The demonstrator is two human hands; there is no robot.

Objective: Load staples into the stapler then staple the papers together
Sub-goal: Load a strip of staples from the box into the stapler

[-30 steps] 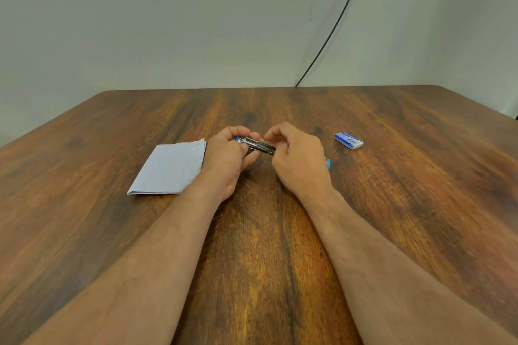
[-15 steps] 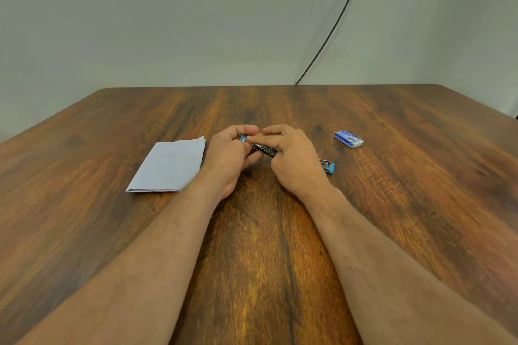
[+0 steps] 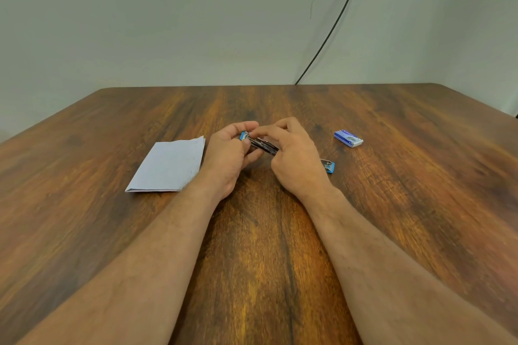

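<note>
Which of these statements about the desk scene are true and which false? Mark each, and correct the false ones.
1. Both hands hold the stapler. True.
2. The papers lie beside the right hand. False: they lie beside the left hand.
3. The staple box rests apart from both hands. True.
4. The papers sit inside the stapler. False: they lie flat on the table, untouched.

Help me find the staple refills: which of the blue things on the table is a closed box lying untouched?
The blue-and-white box at far right, apart from both hands. The other blue piece, with metal attached, lies beside the right hand.
</note>
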